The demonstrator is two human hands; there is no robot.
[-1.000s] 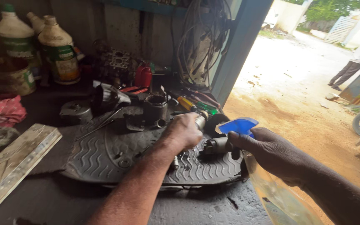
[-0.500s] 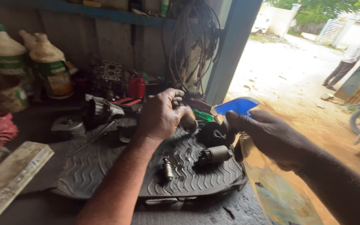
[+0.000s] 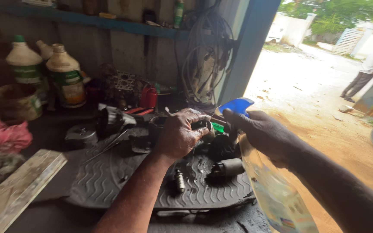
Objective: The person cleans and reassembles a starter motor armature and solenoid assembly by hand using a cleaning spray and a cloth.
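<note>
Since a moment ago the left hand (image 3: 180, 134) has lifted its small metal ring (image 3: 207, 127), fingers pinching it, nearer the right hand (image 3: 262, 131) gripping a spray bottle (image 3: 277, 194).

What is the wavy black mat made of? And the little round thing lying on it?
The ridged black mat looks like rubber: dull, with moulded wavy grooves and a floppy edge. The small dark cylinder part seems to be metal, grimy with a dull grey shine, though dirt hides much of its surface.
</note>
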